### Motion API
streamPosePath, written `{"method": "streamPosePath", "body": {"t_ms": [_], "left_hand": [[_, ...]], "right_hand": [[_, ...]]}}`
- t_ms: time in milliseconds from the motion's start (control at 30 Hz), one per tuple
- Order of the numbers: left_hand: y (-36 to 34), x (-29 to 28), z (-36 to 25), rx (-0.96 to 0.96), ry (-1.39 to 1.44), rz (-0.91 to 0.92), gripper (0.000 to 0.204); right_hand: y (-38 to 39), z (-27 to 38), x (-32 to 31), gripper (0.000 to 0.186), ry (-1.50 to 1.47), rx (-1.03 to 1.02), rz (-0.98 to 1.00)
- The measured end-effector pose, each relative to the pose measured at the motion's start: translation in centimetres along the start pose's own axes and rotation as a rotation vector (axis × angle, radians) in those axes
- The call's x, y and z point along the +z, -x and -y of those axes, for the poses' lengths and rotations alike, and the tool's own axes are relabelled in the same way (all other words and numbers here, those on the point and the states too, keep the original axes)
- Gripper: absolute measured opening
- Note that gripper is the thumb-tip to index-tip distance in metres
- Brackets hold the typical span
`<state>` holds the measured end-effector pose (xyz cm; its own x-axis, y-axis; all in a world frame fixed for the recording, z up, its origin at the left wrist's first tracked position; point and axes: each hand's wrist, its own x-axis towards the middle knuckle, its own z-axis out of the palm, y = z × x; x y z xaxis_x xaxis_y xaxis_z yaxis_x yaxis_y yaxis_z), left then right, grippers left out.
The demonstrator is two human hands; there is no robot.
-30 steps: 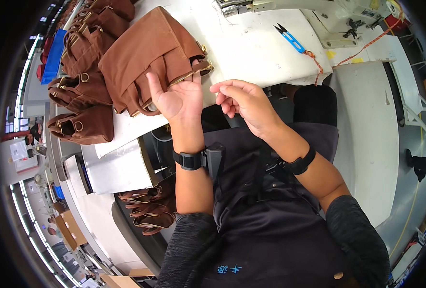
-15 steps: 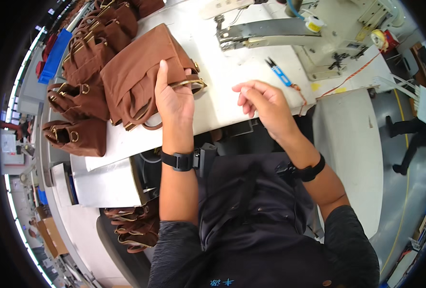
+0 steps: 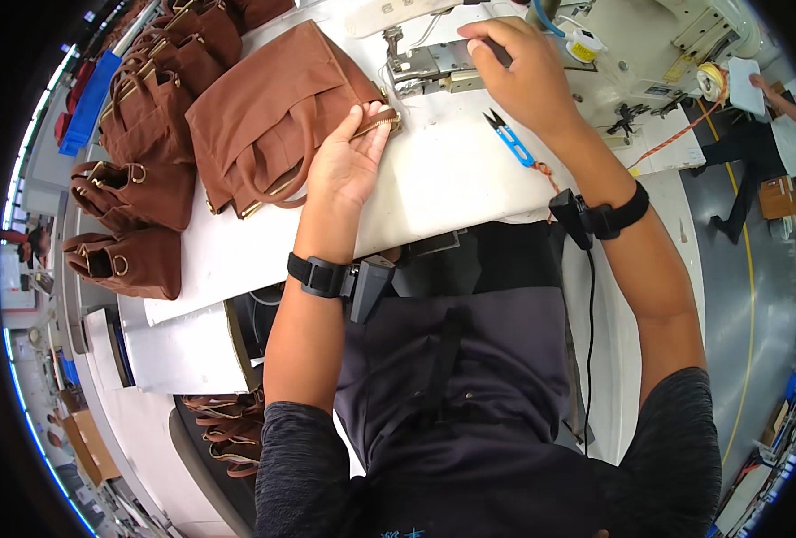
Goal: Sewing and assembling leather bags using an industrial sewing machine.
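Note:
A large brown fabric handbag point(image 3: 263, 99) lies tilted on the white table, its looped handles toward me. My left hand point(image 3: 348, 166), palm up, closes thumb and fingers on the bag's brass zipper end point(image 3: 380, 123) at its right side. My right hand point(image 3: 532, 81) is over the metal arm of a sewing machine point(image 3: 443, 63), index finger and thumb spread apart; its other fingers are partly hidden. Below that hand, blue thread snips point(image 3: 510, 139) lie on the table with an orange cord tied to them.
Several smaller brown handbags point(image 3: 147, 264) stand in a row along the table's left side. More brown bags point(image 3: 227, 430) sit below, beside a white panel point(image 3: 182, 345). A thread cone point(image 3: 712, 82) stands at the right. Another person point(image 3: 765, 139) is on the aisle floor.
My right hand has moved up and away, from above the bare tabletop to the machine's arm. My left hand has shifted slightly right and up with the zipper end.

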<state>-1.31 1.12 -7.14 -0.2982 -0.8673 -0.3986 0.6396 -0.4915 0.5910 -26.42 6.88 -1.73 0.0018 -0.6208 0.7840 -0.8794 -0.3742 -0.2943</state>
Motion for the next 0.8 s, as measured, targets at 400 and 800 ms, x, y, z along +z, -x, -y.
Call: {"method": "streamPosePath", "body": {"t_ms": [400,800], "left_hand": [[-0.1,-1.5,1.2,0.125,-0.297,-0.072,0.023],[-1.5,2.8,-2.8,0.512,-0.104,0.04,0.054]], "right_hand": [[0.4,1.5,0.3,0.015,0.018,0.001,-0.093],[-2.5,1.2,-0.3,0.026,-0.085,0.25,0.187]]}}
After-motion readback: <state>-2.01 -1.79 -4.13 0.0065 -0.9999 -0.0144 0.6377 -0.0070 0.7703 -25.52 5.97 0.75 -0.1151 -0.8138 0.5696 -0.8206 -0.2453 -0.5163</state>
